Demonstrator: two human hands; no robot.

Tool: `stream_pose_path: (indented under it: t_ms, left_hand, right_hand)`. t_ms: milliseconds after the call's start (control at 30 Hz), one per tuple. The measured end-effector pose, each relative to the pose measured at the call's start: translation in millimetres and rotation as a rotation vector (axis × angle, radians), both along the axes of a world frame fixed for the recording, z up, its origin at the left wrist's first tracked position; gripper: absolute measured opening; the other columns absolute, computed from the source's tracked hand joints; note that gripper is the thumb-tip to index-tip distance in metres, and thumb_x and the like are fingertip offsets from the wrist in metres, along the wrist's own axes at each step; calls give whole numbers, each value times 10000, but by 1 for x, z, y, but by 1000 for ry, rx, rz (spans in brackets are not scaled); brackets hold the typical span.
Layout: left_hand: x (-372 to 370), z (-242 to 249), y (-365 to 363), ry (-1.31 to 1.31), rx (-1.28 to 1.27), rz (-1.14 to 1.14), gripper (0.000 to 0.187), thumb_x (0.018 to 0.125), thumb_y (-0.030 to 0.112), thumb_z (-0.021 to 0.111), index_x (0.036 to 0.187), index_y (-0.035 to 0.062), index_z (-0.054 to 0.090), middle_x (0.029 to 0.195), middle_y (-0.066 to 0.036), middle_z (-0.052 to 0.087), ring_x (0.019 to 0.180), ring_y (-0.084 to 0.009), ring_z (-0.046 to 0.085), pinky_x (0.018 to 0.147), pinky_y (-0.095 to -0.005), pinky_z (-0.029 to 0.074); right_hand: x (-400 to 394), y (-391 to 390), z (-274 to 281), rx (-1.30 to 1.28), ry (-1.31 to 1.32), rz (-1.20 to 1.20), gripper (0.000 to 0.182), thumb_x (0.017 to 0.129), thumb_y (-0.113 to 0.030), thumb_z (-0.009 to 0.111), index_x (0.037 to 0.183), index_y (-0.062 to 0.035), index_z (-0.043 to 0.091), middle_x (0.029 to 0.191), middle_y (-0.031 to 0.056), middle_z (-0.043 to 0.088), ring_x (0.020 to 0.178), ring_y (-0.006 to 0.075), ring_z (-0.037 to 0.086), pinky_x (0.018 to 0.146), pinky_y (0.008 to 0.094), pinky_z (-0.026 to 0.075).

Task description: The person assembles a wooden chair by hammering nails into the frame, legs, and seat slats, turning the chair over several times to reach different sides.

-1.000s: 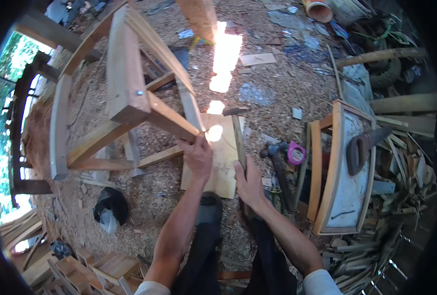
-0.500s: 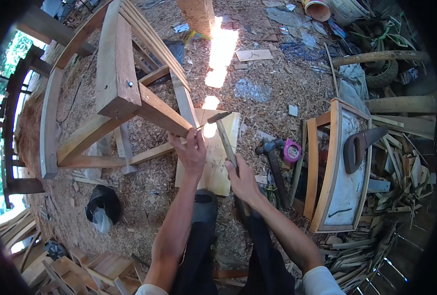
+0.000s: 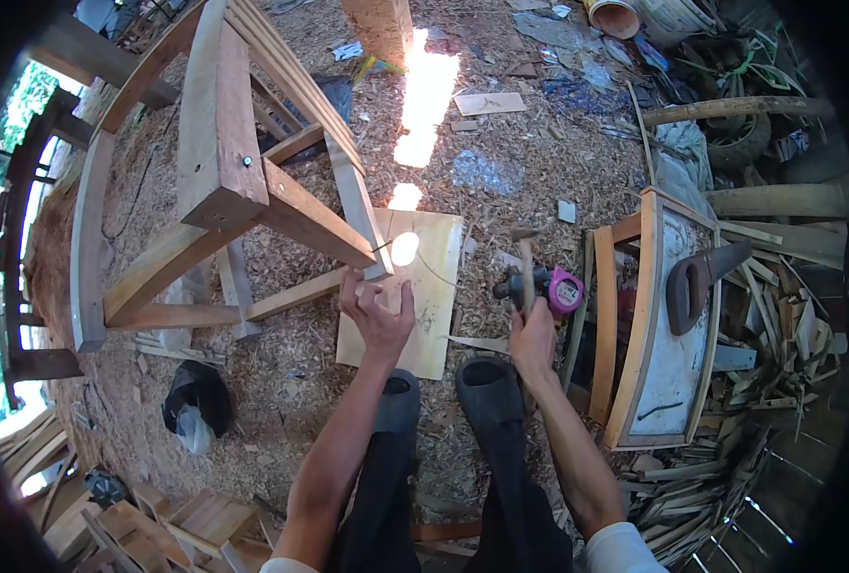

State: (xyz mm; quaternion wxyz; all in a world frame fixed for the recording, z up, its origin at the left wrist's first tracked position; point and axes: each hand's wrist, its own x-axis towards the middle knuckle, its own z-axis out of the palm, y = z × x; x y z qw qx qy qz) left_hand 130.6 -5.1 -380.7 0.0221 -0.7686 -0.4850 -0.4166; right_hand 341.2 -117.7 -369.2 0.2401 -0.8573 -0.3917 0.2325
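Head view shows the ground (image 3: pixel 281 401), covered with shavings, and on its left side the big wooden frame (image 3: pixel 216 134), tilted, with one leg's end above the upper left edge of the board (image 3: pixel 434 329). Near the ground's right side stands a panel (image 3: pixel 649 372); the saw (image 3: pixel 687 296) lies across the panel's right edge, toward the upper corner. The board lies flat before the two shoes (image 3: pixel 489 387).

Both forearms come up from below, converging a little. The left hand (image 3: pixel 378 323) is over the board's lower left part, its back turned up, the fingers bent toward the frame and the thumb standing apart; the grip is loose and rather wide. Whether its fingertips touch the wood, I cannot tell. The right hand (image 3: pixel 533 336) is beyond the board's right edge, closed firmly around the handle of the hammer (image 3: pixel 527 263), whose head points away from the person. A second, dark hammer (image 3: pixel 503 288) lies just beside, partly hidden behind this hand.

The pink tape (image 3: pixel 565 291) is near them, toward the panel; its pale label carries marks too small to read. A thin nail (image 3: pixel 382 246) sticks out at the leg's end, near the left fingers.
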Motion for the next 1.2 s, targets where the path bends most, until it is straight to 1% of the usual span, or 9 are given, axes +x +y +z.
stream_pose_path:
  t_ms: [200, 400, 433, 600, 733, 833, 967, 1033, 1200]
  left_hand:
    - [17, 2, -6, -48, -42, 89, 521, 739, 69, 728, 1078, 58, 332, 1157, -183, 358, 1143, -351, 356, 956, -476, 279]
    - [28, -18, -30, 25, -235, -135, 405, 751, 64, 689, 1058, 63, 424, 1079, -157, 442, 1037, -335, 428, 878, -450, 315]
    - [36, -8, -30, 8, -268, -162, 322, 778, 91, 659, 1044, 65, 481, 1065, -134, 481, 992, -314, 467, 866, -435, 324]
    - [60, 9, -27, 42, -320, -322, 247, 821, 107, 612, 1044, 51, 522, 1014, -111, 529, 952, -295, 509, 863, -435, 350]
    - [71, 15, -29, -8, -512, -413, 238, 841, 113, 588, 1062, 38, 543, 1013, -127, 550, 945, -307, 543, 859, -431, 396]
    - [75, 8, -32, 100, -584, -439, 246, 839, 131, 580, 1059, 26, 548, 995, -133, 548, 961, -298, 545, 851, -392, 420]
    - [77, -6, -37, 177, -566, -457, 230, 848, 123, 560, 1052, 17, 560, 990, -142, 550, 961, -306, 547, 850, -406, 425]
    - [76, -9, -35, 194, -541, -454, 228, 843, 109, 560, 1051, 15, 563, 989, -146, 552, 958, -309, 549, 847, -408, 428]
    - [81, 2, -32, -69, -653, -380, 180, 848, 61, 558, 1023, 28, 579, 1010, -141, 569, 954, -330, 560, 828, -407, 447]
  right_hand:
    - [22, -26, -35, -16, -41, -18, 341, 764, -35, 686, 996, 44, 449, 970, 266, 506, 986, 455, 497, 842, 490, 401]
    - [33, -29, -57, 82, 25, -11, 431, 743, -54, 703, 1076, 67, 458, 1023, 277, 553, 1004, 446, 528, 865, 477, 408]
    - [32, -29, -53, 73, 25, -27, 431, 740, -57, 704, 1075, 66, 463, 1028, 273, 555, 1009, 440, 529, 869, 474, 408]
    - [21, -16, -18, 21, 152, -72, 423, 762, -84, 686, 1091, 64, 466, 1029, 267, 561, 1010, 427, 542, 883, 472, 413]
    - [5, -8, -2, 125, 151, -62, 410, 768, -113, 708, 1065, 58, 482, 995, 251, 594, 962, 415, 586, 839, 463, 445]
    - [-6, -1, -17, 160, 265, -71, 365, 804, -172, 708, 1025, 45, 514, 934, 225, 631, 895, 400, 622, 776, 454, 474]
    - [0, 16, -24, 164, 231, -59, 329, 849, -247, 672, 947, 45, 559, 848, 231, 643, 827, 420, 627, 721, 459, 480]
    - [7, 23, -7, 96, 217, -12, 345, 854, -256, 665, 946, 58, 556, 844, 237, 642, 828, 422, 627, 720, 461, 480]
    - [9, 22, -6, 146, 175, 81, 336, 873, -252, 633, 1003, 48, 556, 853, 234, 645, 826, 413, 630, 720, 457, 478]
